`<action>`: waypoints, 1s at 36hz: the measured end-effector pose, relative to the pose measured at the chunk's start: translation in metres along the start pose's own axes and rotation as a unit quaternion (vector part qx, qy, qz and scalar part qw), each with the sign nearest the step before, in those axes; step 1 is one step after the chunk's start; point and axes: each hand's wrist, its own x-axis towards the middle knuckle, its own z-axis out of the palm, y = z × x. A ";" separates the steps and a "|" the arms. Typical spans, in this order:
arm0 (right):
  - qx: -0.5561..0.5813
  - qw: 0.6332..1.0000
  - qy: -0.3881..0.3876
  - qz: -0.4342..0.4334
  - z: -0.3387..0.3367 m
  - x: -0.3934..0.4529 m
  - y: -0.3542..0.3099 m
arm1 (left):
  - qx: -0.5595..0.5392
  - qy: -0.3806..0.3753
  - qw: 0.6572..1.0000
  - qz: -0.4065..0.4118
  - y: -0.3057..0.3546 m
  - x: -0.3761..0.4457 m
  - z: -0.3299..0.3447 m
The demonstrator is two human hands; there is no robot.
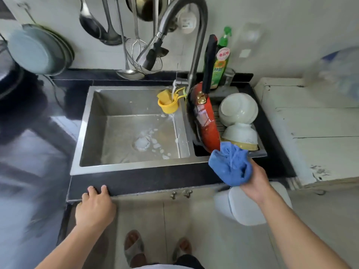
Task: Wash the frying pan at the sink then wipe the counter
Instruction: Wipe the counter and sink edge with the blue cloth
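Right now the sink is the big thing in the middle, and both hands are on the near side of it. The left hand rests on the front edge of the dark worktop, at the near left corner of the sink. Its fingers lie flat and loose on top of the edge, its thumb hangs down the front, and it holds nothing. That arm reaches up from the bottom left.

The right hand is at the near right corner of the sink. It is lifted a little and turned palm up, and its fingers are wrapped round a bunched-up blue cloth. The arm comes in long and straight from the bottom right.

The frying pan is red with a black handle. It stands on its edge in the rack part on the right side of the sink, with the handle pointing up. Two white bowls lie upside down just to the right of the pan.

White soap foam sits on the sink floor. A yellow cup hangs at the back of the sink, under the tap. A green soap bottle stands behind the sink.
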 end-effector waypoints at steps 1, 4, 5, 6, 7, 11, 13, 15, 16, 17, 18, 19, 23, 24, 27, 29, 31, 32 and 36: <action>-0.021 0.999 0.030 -0.004 -0.010 0.005 -0.008 | -0.017 -0.008 1.000 -0.005 0.003 0.001 0.001; -0.127 0.943 0.306 -0.029 -0.051 0.025 -0.021 | -0.044 -0.018 0.999 -0.009 0.004 0.002 0.003; -0.185 0.898 0.395 -0.055 -0.065 0.029 -0.022 | -0.043 -0.020 0.999 -0.005 0.004 0.002 0.005; -0.259 0.853 0.442 -0.095 -0.070 0.031 -0.020 | -0.043 -0.020 0.999 -0.006 0.003 0.003 0.006; -0.343 0.822 0.433 -0.138 -0.068 0.033 -0.016 | -0.042 -0.019 0.999 -0.010 0.002 0.003 0.007; -0.590 0.736 0.213 -0.256 -0.028 0.049 0.023 | -0.039 -0.010 0.999 -0.016 0.006 0.005 0.008; -0.686 0.669 0.199 -0.207 -0.024 0.060 0.045 | -0.039 -0.004 0.999 -0.010 0.010 0.005 0.010; -0.739 0.619 0.222 -0.144 -0.037 0.062 0.067 | -0.048 -0.002 0.999 0.004 0.008 0.001 0.011; -0.748 0.607 0.237 -0.126 -0.045 0.059 0.074 | -0.051 -0.006 0.999 0.017 0.006 -0.002 0.012; -0.751 0.601 0.249 -0.113 -0.048 0.056 0.079 | -0.055 -0.013 0.998 0.025 0.003 -0.003 0.011; -0.751 0.601 0.253 -0.102 -0.046 0.057 0.082 | -0.065 -0.017 0.997 0.030 -0.002 -0.003 0.009; -0.745 0.610 0.256 -0.083 -0.036 0.057 0.083 | -0.077 -0.018 0.996 0.036 -0.008 -0.004 0.008; -0.753 0.610 0.242 -0.045 0.024 0.046 0.106 | -0.166 0.011 0.985 0.050 -0.032 -0.008 0.003; -0.760 0.606 0.229 -0.050 0.041 0.041 0.118 | -0.187 0.028 0.981 0.044 -0.040 -0.009 0.003; -0.774 0.602 0.184 -0.062 0.096 0.026 0.150 | -0.224 0.084 0.971 0.008 -0.070 -0.008 0.006; -0.779 0.600 0.163 -0.074 0.132 0.021 0.166 | -0.230 0.091 0.968 -0.033 -0.097 -0.008 0.010; -0.792 0.587 0.138 -0.098 0.165 0.019 0.179 | -0.231 0.085 0.966 -0.080 -0.128 -0.007 0.015; -0.800 0.577 0.117 -0.115 0.181 0.018 0.187 | -0.235 0.086 0.962 -0.108 -0.143 -0.007 0.018; -0.810 0.554 -0.009 -0.193 0.261 0.006 0.239 | -0.203 0.075 0.958 -0.186 -0.203 -0.018 0.022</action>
